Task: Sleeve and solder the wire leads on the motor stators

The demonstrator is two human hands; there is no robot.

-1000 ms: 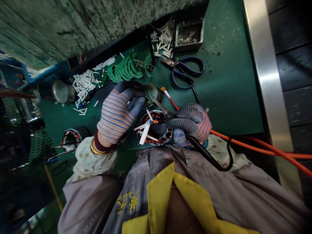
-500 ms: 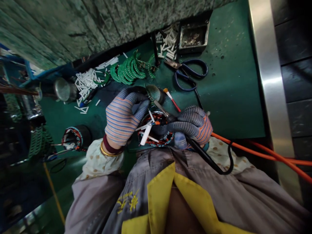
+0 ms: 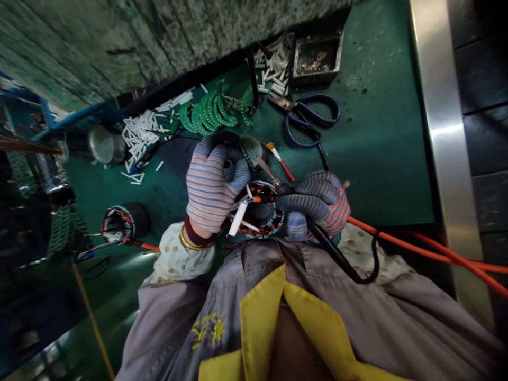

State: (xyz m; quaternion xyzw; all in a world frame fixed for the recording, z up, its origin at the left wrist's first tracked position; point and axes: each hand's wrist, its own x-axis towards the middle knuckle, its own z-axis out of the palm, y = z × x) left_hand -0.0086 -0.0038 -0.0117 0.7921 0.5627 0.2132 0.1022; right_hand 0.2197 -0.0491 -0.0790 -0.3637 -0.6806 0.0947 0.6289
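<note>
Now, on a green bench mat (image 3: 377,159), a worker's gloved hands meet above a wire-wound stator (image 3: 273,223) that bristles with white sleeves and orange-sleeved leads and lies near the mat's edge. The left hand (image 3: 210,185), in a striped knit glove, has its fingers curled together around a small dark rounded piece (image 3: 251,150) with a green edge, its exact kind hidden by the grip. The right hand (image 3: 319,203) is clamped on a soldering iron (image 3: 266,172), whose metal shaft runs up to that piece, just above the stator. Nearby lie a red-handled brush (image 3: 280,160), blue-handled scissors (image 3: 307,119), a heap of white sleeves (image 3: 138,137) and green strips (image 3: 208,111).
</note>
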